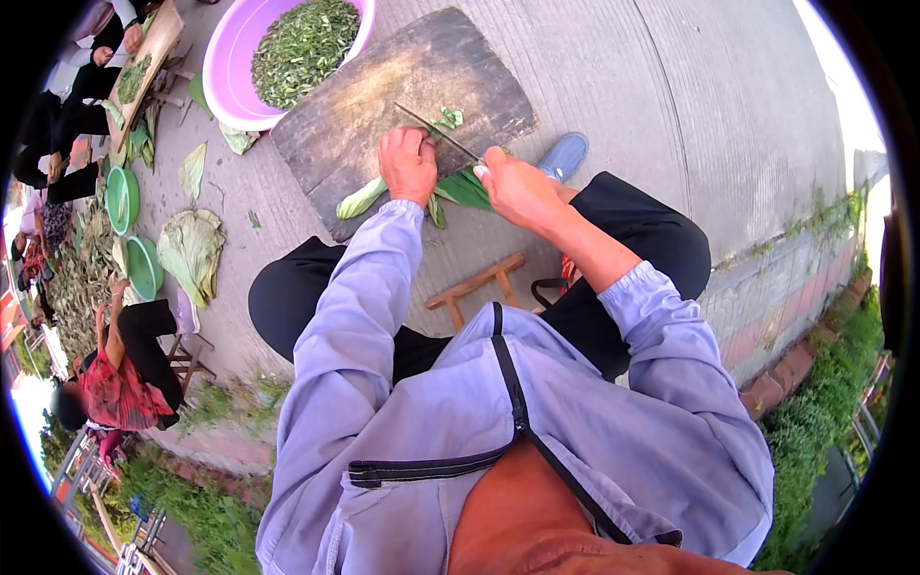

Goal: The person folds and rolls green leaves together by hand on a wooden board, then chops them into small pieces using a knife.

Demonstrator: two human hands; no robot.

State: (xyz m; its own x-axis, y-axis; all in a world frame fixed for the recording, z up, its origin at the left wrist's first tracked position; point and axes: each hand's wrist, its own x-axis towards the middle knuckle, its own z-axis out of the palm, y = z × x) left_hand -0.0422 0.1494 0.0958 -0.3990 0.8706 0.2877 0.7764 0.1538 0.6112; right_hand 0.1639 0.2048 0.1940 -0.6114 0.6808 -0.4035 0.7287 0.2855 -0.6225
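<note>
My left hand (408, 165) is closed over a leafy green vegetable (361, 198), pressing it on a worn wooden cutting board (331, 134). A pale stalk sticks out on the near left side of that hand. In my right hand (517, 192) is a knife (436, 130), its narrow blade pointing up and left across the board, close to my left fingers. A small cut green piece (448, 118) lies just beyond the blade. Dark green leaf (464, 190) hangs over the board's near edge, below the knife. My fingers hide part of the vegetable.
A purple basin (225, 77) of chopped greens stands beyond the board. Large leaves (192, 254) lie on the concrete at left, near two green basins (144, 268). Other people sit at far left, one in a red top (120, 388). A wooden stool (476, 287) is between my knees.
</note>
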